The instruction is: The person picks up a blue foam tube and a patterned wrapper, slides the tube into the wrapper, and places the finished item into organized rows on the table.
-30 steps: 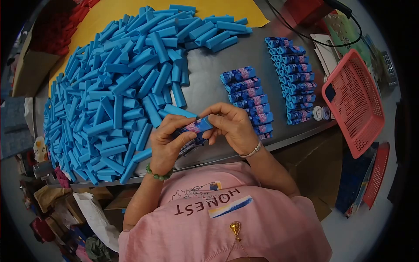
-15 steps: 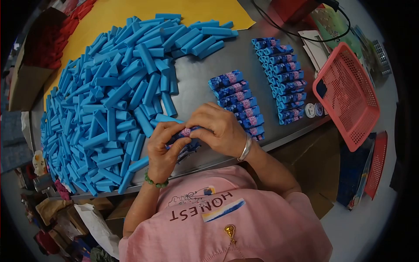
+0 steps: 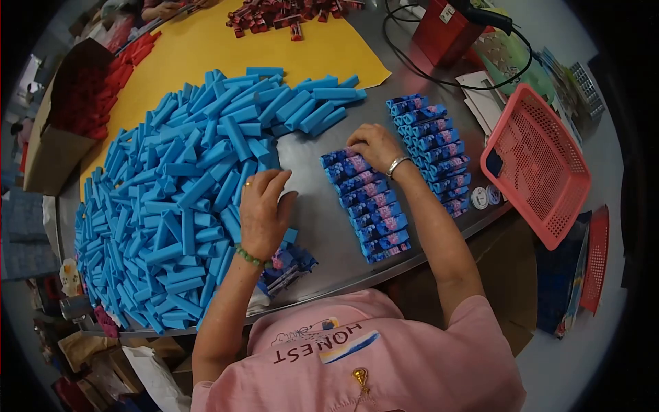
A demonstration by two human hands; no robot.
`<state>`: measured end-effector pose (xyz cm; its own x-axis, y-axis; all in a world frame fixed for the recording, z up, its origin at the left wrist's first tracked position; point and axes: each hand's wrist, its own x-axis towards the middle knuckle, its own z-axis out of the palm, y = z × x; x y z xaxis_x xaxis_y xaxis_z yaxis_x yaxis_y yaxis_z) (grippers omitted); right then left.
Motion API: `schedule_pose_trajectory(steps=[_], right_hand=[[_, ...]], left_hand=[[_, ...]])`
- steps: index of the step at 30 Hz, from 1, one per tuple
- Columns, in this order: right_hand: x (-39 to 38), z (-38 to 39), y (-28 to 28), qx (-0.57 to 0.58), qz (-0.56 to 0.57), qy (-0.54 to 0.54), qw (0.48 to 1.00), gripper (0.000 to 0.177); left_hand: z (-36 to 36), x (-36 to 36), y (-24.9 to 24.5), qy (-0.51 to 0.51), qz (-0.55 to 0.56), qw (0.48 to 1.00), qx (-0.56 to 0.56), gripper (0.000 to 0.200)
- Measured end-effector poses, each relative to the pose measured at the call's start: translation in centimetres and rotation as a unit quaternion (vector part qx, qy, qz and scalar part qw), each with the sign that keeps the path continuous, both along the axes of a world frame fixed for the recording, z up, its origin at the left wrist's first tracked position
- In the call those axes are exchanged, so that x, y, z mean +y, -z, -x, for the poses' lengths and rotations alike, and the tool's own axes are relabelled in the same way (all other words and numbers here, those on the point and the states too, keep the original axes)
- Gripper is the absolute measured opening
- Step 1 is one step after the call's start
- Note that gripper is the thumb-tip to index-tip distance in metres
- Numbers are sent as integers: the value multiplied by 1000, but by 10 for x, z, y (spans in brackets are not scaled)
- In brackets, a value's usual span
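My left hand hovers at the right edge of a big heap of blue foam pieces, its thumb and fingers apart with nothing visible in them. Below its wrist lies a small stack of floral printed pieces, partly covered by the hand. My right hand is at the far end of a row of floral-wrapped foam pieces, fingers curled on the end wrapped piece. A second, stacked group of wrapped pieces stands to the right of that arm.
A pink perforated basket sits at the table's right edge, near two small round tins. Behind are a red box-shaped device with a black cable, a yellow sheet with red pieces, and a carton of red items.
My hands have separated. The right one has moved forward to the row's far end with a wrapped piece; the left has let go and shifted toward the foam heap. The view has tilted up.
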<state>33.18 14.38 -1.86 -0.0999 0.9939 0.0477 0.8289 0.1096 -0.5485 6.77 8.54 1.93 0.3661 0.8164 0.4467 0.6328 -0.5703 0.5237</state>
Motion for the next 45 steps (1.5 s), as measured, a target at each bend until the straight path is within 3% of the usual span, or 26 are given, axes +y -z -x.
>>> schedule_pose_trajectory(steps=[5, 6, 8, 9, 10, 12, 15, 20, 25, 27, 34, 39, 45], right_hand=[[-20, 10, -30, 41, -140, 31, 989, 15], [-27, 13, -35, 75, -149, 34, 985, 14], [-43, 22, -46, 113, -152, 27, 982, 13], [-52, 26, -49, 152, -151, 20, 977, 13], [-59, 31, -50, 168, -166, 16, 972, 12], [-72, 34, -49, 178, -166, 22, 970, 12], [-81, 35, -53, 228, -126, 56, 964, 12], [-76, 46, -50, 282, -101, 79, 951, 11], [-83, 57, -50, 312, -98, 67, 943, 10], [-87, 55, -51, 305, -99, 67, 945, 10], [-94, 52, -48, 306, -85, 76, 945, 10], [-94, 61, -49, 325, -94, 65, 939, 9], [-100, 49, -40, 365, -91, 93, 922, 7]], left_hand=[[-46, 63, 11, -42, -120, 977, 174, 59], [-54, 75, 19, -41, -123, 977, 172, 59], [-68, 98, 38, -112, -180, 933, 289, 57], [-70, 108, 47, -123, -183, 922, 318, 43], [-69, 112, 46, -122, -184, 923, 316, 43], [-65, 115, 41, -91, -176, 949, 245, 18], [-52, 107, 30, -76, -166, 968, 174, 14], [-33, 91, 36, -60, -138, 958, 243, 28], [-47, 92, 46, -79, -142, 957, 238, 24], [-54, 96, 53, -133, -119, 916, 358, 22], [-52, 97, 54, -150, -105, 920, 348, 21], [-56, 93, 34, -123, -12, 914, 386, 20], [-47, 86, 38, -91, -49, 936, 338, 19]])
